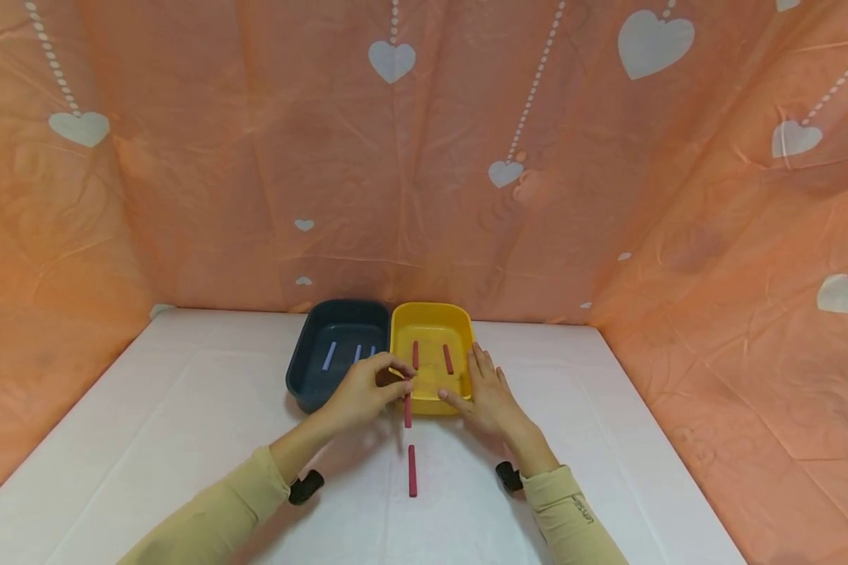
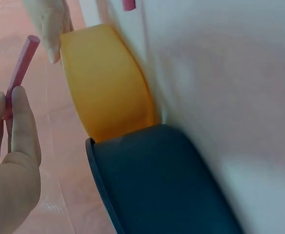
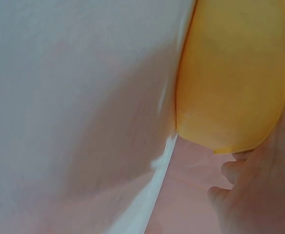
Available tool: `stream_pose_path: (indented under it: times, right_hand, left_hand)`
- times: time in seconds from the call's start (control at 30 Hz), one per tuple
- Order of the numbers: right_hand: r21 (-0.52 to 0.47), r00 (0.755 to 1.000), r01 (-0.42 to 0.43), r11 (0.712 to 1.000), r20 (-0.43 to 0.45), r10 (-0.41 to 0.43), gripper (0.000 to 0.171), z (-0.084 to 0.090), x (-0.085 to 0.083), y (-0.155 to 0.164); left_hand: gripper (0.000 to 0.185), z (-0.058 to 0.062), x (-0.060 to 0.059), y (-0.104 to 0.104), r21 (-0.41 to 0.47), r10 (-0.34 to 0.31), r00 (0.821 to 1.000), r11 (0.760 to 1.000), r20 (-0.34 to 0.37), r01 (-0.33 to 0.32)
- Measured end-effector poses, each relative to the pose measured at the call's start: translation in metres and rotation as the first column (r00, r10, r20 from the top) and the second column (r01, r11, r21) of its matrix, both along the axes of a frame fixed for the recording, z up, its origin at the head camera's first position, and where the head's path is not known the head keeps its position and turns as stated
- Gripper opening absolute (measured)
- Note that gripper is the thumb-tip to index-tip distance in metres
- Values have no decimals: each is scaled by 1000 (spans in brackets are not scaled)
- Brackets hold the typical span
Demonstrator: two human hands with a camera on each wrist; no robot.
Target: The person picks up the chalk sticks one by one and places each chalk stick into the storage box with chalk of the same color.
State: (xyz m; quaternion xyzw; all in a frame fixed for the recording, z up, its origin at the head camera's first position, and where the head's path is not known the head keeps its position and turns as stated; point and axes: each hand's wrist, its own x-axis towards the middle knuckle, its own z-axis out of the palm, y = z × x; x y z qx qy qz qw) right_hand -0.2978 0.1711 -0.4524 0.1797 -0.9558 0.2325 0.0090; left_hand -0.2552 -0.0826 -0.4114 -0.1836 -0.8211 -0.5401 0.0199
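In the head view my left hand (image 1: 363,390) pinches a red chalk-like stick (image 1: 407,413) between thumb and fingers, above the near edge of a yellow tray (image 1: 434,406). The left wrist view shows this stick (image 2: 21,68) tilted, its upper end free. My right hand (image 1: 493,399) rests along the right side of the yellow tray with fingers extended and thumb over the near rim. Inside that tray lie two red sticks (image 1: 448,359). Another red stick (image 1: 413,471) lies on the table in front.
A dark blue tray (image 1: 301,362) stands against the yellow tray's left side, holding purple sticks (image 1: 329,356); my left hand partly covers it. White cloth (image 1: 184,439) covers the table. An orange curtain with white hearts (image 1: 392,61) hangs behind and at both sides.
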Motion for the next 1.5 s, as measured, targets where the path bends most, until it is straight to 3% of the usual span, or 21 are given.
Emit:
stream_pose_path:
  times: [0.23, 0.4, 0.83, 1.33, 1.5]
  right_hand:
    - [-2, 1000, -6, 1000, 1, 6, 105, 0, -1, 0]
    - [-3, 1000, 1, 1000, 22, -1, 106, 1, -1, 0]
    - [6, 1000, -3, 1000, 9, 3, 105, -1, -2, 0]
    - [-9, 1000, -10, 1000, 0, 10, 102, -3, -2, -2]
    - [-11, 1000, -8, 1000, 9, 8, 102, -1, -2, -1]
  left_hand:
    - [14, 5, -16, 6, 42, 35, 997, 999, -62, -32]
    - [15, 6, -28, 10, 47, 50, 997, 998, -66, -47]
    - [16, 6, -63, 24, 69, 93, 996, 993, -11, -92]
    - [20, -11, -105, 41, 26, 105, 991, 994, 81, -108]
    - [21, -10, -119, 48, 21, 93, 990, 995, 104, -96]
